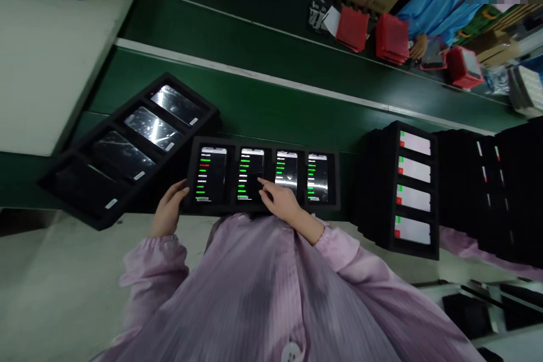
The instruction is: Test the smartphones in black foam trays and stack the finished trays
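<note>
Your right hand (282,201) lies over the near edge of the black foam tray (263,144), its index finger (263,185) stretched out with the tip on the lit screen of the second phone (248,167). The other fingers of that hand are curled loosely under and pinch nothing. The phone's long axis runs straight away from the fingertip, its green and white lines stacked above the touch point, so most of the screen lies ahead of the finger and only a little lies behind it.

Your left hand (167,209) clasps the tray's left end, the fingers (179,188) curled onto the rim just beside the first phone (210,174). The tray's own long axis runs across you, from one hand to the other. The third phone (287,172) sits just to the right of your index finger, with the fourth phone (317,176) beyond it; your right hand is the nearer one to both.

Left of your left fingers a tilted tray of dark phones (127,147) overlaps the pale desk (63,271). Well right of your right fingers stands a stack of trays with white screens (413,192). Past the fingertips runs the green belt (275,107), and on its far side another person's hand (418,45) rests among red bins (352,28).
</note>
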### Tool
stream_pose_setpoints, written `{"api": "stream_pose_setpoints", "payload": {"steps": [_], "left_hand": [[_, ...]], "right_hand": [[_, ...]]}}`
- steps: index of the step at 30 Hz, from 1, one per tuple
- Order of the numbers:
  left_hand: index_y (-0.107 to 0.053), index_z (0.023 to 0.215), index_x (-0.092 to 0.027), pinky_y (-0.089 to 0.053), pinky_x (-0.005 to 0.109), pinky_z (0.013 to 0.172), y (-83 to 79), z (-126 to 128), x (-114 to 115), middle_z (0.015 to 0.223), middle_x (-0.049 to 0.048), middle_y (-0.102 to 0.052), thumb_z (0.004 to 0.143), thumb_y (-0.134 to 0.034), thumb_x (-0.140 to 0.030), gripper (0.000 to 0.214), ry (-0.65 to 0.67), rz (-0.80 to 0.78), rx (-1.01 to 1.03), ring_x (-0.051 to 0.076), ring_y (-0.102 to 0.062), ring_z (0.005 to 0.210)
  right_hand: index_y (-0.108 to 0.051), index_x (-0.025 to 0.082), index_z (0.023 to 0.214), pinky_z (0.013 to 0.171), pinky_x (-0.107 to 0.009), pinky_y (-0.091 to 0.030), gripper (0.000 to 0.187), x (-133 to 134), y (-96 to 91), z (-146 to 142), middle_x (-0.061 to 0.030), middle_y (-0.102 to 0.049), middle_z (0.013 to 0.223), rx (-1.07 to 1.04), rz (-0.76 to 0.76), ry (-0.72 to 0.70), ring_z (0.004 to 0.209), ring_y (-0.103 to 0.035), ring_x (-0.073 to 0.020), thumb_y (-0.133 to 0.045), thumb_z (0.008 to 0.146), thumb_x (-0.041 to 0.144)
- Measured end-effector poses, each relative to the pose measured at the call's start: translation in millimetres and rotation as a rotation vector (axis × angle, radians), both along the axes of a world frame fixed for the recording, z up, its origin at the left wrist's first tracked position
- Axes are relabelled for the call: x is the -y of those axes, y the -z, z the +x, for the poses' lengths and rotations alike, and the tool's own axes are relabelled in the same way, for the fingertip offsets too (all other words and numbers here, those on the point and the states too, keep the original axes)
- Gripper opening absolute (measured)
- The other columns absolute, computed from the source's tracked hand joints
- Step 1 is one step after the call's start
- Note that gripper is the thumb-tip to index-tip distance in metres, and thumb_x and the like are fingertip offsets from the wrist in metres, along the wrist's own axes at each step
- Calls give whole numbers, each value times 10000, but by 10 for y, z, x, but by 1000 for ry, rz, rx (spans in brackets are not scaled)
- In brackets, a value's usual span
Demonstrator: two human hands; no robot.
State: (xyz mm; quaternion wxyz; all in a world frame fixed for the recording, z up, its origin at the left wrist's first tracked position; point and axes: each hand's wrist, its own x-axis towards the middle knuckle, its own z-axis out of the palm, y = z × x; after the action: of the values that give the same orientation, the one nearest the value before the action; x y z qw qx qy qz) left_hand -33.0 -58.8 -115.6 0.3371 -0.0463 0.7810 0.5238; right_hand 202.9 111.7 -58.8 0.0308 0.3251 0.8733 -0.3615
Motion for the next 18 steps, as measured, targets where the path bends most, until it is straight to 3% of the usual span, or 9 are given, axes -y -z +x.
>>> {"api": "stream_pose_setpoints", "payload": {"steps": [7, 12, 18], "left_hand": [[-744, 1005, -206, -522, 393, 1021, -37, -30, -54, 1005, 46, -753, 585, -736, -429, 475, 13, -14, -7, 242, -676, 1017], [-722, 1018, -204, -524, 410, 1031, -75, -66, -161, 1004, 53, -742, 659, -709, -388, 403, 33, -47, -35, 238, -682, 1019], [-667, 1022, -177, -542, 425, 998, -63, -191, -416, 1006, 66, -708, 740, -725, -399, 364, 111, -95, -77, 224, -684, 974]], "right_hand": [[-693, 203, 1027, 883, -323, -596, 135, -22, -12, -131, -87, -612, 1498, 3, 1, -15, 1111, -734, -210, -563, 1024, 238], [-669, 217, 1169, 872, -317, -597, 194, -74, 42, -179, -70, -643, 1455, -13, 20, 6, 1098, -726, -204, -534, 1038, 264], [-685, 211, 1152, 863, -314, -583, 183, -131, 85, -195, -73, -691, 1376, -21, 21, 41, 1021, -738, -207, -560, 1024, 250]]}}
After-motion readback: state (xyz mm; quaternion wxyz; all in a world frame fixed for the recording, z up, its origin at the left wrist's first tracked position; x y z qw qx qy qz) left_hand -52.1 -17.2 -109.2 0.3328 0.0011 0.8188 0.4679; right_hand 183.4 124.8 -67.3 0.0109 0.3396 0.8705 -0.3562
